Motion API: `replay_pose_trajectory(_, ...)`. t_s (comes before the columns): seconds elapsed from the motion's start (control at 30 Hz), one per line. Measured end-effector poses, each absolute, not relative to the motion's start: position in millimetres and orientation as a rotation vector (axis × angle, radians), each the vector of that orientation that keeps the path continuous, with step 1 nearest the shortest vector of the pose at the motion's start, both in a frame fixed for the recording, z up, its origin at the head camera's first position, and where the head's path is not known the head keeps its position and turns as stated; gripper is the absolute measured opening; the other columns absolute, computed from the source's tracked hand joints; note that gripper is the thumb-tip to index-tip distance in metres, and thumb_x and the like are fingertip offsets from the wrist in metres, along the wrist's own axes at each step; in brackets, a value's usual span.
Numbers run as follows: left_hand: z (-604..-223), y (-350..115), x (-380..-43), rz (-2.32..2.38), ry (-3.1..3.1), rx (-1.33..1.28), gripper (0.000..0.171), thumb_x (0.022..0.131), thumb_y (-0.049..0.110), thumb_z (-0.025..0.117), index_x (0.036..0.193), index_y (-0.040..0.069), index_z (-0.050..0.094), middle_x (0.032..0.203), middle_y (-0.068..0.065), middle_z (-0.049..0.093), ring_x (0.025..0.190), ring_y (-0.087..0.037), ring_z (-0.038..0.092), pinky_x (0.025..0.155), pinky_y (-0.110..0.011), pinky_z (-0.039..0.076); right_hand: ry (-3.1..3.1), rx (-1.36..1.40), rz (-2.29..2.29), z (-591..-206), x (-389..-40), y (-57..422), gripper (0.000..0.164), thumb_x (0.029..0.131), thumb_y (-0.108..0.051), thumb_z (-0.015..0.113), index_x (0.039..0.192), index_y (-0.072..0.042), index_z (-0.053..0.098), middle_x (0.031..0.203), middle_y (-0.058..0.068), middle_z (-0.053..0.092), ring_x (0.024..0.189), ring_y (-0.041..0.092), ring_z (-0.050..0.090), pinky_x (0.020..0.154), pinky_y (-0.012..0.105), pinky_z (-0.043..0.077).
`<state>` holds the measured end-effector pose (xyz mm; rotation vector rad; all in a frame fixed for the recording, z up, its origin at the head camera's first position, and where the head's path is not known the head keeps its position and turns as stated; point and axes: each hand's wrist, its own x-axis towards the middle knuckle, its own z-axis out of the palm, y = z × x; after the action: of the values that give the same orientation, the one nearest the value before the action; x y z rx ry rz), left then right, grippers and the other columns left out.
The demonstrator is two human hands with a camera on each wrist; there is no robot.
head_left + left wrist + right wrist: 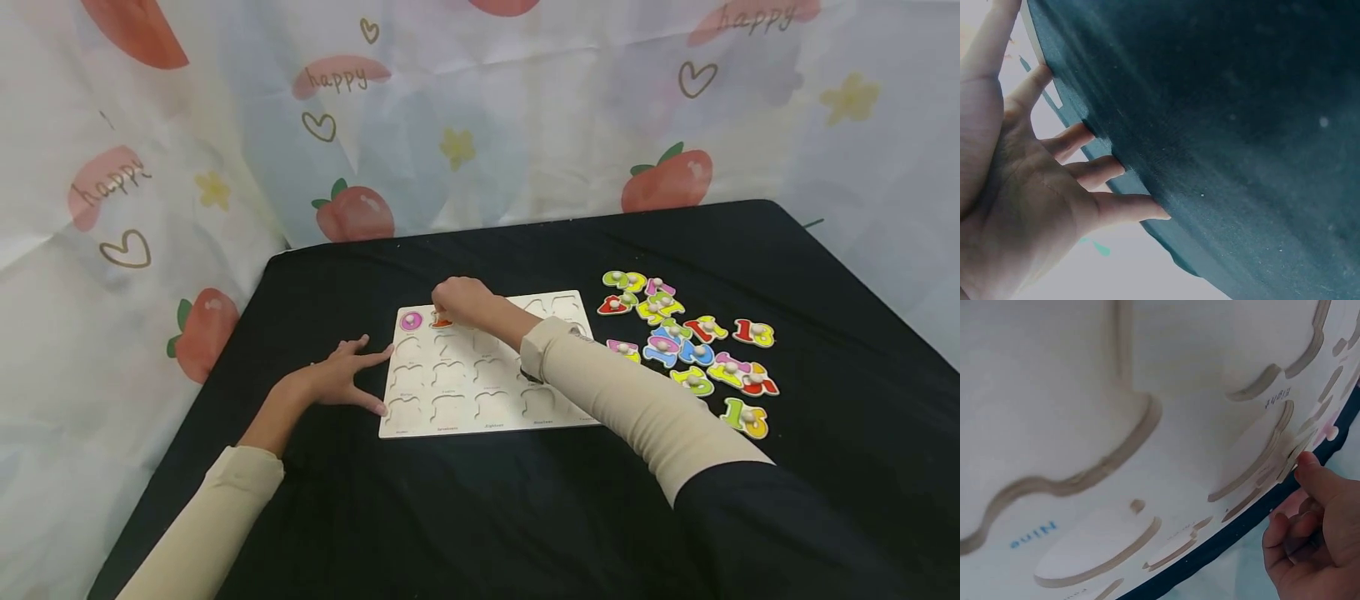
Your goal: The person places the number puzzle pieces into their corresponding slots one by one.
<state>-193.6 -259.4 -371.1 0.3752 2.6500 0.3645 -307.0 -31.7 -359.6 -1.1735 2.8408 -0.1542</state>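
The right hand [467,302] pinched the orange piece [441,322] beneath it, near the far left corner of the board [469,423]; the left hand [334,379], spread wide, touched its left edge.

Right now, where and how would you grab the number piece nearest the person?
Pinch the round knob near the middle of the number piece, coming down from above and slightly from the right. The piece lies flat, knob up, so the knob looks the easiest hold. Neighbouring pieces lie just beyond it, and the right sleeve crosses on its left.
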Motion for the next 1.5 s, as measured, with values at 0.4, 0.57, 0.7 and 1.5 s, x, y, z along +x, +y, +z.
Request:
replay_pose_trajectory(0.4, -372, -260, -196, 0.352, 2.647, 0.378, 0.108, 0.066, 0.062, 0.074, 0.15, 0.019, 0.022, 0.153, -0.025, 0.005, 0.135, -0.049, 0.0, 0.095, -0.072, 0.013, 2.809, -1.034, -0.294, -360, -311, -32, 0.011, 0.09, -0.02, 0.066, 0.096, -0.012, 0.07, 0.093, 0.0, 0.065, 0.078, 0.016, 0.054, 0.069, 0.03, 0.046)
replay_pose_trajectory(0.57, -371, -259, -194, 0.356, 2.644, 0.387, 0.108, 0.067, 0.062, 0.073, 0.151, 0.018, 0.021, 0.153, -0.026, 0.005, 0.135, -0.05, 0.0, 0.095, -0.072, 0.013, 2.813, -1.009, -0.304, -361, -310, -33, 0.008, 0.09, -0.018, 0.066, 0.093, -0.012, 0.07, 0.092, 0.001, 0.064, 0.077, 0.016, 0.054, 0.068, 0.029, 0.046)
replay_pose_trajectory(0.7, -369, -258, -192, 0.368, 2.635, 0.366, 0.108, 0.067, 0.061, 0.074, 0.15, 0.018, 0.022, 0.153, -0.026, 0.004, 0.135, -0.051, -0.002, 0.096, -0.072, 0.013, 2.816, -1.015, -0.276, -362, -307, -33, 0.011, 0.092, -0.02, 0.063, 0.096, -0.012, 0.069, 0.092, 0.0, 0.064, 0.077, 0.015, 0.054, 0.067, 0.029, 0.046)
replay_pose_trajectory(1.5, -367, -258, -193, 0.386, 2.637, 0.407, 0.109, 0.066, 0.059, 0.076, 0.149, 0.012, 0.024, 0.151, -0.03, 0.006, 0.133, -0.054, 0.001, 0.094, -0.071, 0.019, 3.126, -1.067, -0.322, -323, -313, 121, 0.022, 0.093, -0.007, 0.057, 0.112, -0.008, 0.068, 0.099, 0.012, 0.051, 0.082, 0.026, 0.05, 0.064, 0.036, 0.046)
